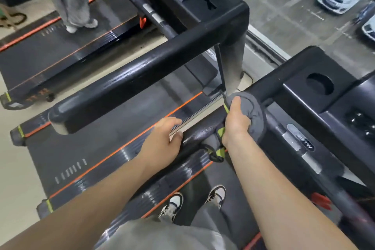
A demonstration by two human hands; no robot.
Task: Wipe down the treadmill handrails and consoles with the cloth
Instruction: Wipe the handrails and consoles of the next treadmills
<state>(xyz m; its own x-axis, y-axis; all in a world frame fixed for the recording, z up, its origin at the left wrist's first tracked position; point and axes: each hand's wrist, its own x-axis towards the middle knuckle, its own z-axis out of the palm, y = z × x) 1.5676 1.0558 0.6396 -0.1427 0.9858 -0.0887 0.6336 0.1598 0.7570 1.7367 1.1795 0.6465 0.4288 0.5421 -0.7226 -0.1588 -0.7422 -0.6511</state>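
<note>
step: wiping handrail point(199, 134) of near treadmill | right hand point(236, 123) clamped on grey cloth point(253, 119), pressed on rail just short of console point(316, 95) | left hand point(165, 140) gripping rail, bare, behind cloth | next: likely slide cloth along rail, then console

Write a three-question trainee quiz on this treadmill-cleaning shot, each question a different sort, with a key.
1. True or false: the right hand presses the grey cloth around the black padded handrail.
2. Multiple choice: the left hand is A) holding a spray bottle, B) gripping the handrail bare, C) hanging off it.
3. Fill in: the round cup holder in the black console beside the cloth is ____.

Key: 1 true; 2 B; 3 empty.
</note>
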